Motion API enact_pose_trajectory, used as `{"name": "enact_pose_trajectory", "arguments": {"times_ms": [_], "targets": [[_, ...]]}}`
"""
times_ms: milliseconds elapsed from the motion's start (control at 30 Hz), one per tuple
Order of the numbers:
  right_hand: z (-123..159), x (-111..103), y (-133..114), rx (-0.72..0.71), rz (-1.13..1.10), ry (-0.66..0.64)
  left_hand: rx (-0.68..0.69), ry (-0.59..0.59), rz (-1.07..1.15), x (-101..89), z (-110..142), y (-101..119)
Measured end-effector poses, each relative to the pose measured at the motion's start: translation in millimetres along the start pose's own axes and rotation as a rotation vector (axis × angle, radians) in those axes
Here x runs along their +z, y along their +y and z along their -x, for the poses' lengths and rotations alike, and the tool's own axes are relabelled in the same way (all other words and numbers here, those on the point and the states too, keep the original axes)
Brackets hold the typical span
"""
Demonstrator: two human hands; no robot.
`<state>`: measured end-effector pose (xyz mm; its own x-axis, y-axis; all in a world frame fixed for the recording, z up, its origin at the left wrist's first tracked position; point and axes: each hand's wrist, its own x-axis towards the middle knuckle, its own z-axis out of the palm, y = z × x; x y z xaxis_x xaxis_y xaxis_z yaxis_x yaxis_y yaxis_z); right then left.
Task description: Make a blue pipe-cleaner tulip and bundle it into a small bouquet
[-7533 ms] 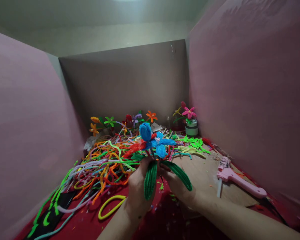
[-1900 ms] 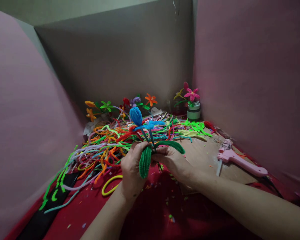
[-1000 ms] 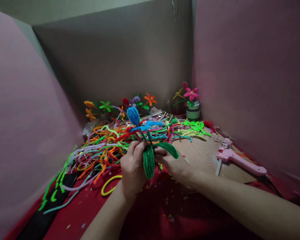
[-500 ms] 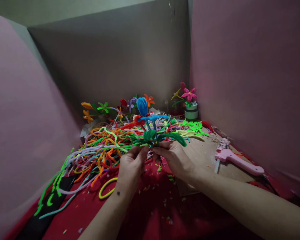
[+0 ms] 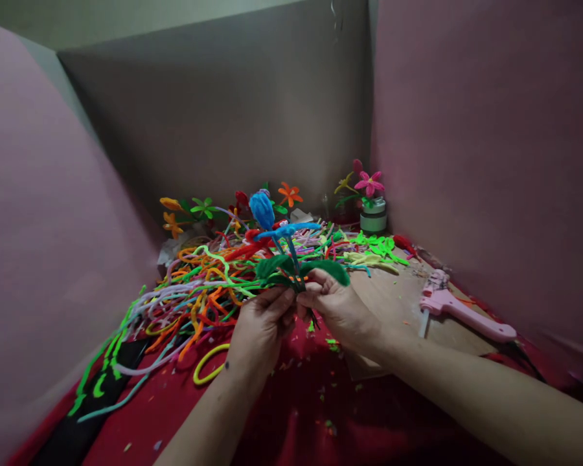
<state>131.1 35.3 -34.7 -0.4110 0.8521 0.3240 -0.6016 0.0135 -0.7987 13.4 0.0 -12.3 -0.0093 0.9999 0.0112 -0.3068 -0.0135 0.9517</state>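
Observation:
Between my two hands stands a blue pipe cleaner flower (image 5: 262,210) with a rounded bud on top, tilted a little to the left. A second, flat blue bloom (image 5: 287,230) sits lower on its own stem, and dark green leaves (image 5: 326,269) spread out to both sides. My left hand (image 5: 265,317) is closed, its thumb and fingers pinching the stems at the base of the leaves. From the other side my right hand (image 5: 333,304) is closed on the same stems, its fingertips close to the left ones. Dark stem ends poke out below the fingers.
A heap of coloured pipe cleaners (image 5: 194,285) covers the left and middle. On the right a pink glue gun (image 5: 461,310) lies on a brown board (image 5: 393,310). Finished flowers stand behind, some in a pale green pot (image 5: 373,217). Scraps dot the red cloth (image 5: 291,414).
The blue flower has tipped to the left, and its leaves have swung round in the hands. Both hands stay at nearly the same place, still gripping the stems.

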Motion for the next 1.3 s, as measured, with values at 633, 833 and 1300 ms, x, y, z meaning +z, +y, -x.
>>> {"name": "enact_pose_trajectory", "arguments": {"times_ms": [633,833,1300], "targets": [[-3,-4,-9,0.150,-0.064,-0.228,0.109,-0.224,-0.132,-3.7,10,4],[-2,2,-14,0.159,-0.013,-0.219,0.161,-0.133,-0.069,6.0,13,2],[-2,0,-33,0.162,0.174,-0.202,0.168,-0.046,-0.098,3.4,9,2]]}}
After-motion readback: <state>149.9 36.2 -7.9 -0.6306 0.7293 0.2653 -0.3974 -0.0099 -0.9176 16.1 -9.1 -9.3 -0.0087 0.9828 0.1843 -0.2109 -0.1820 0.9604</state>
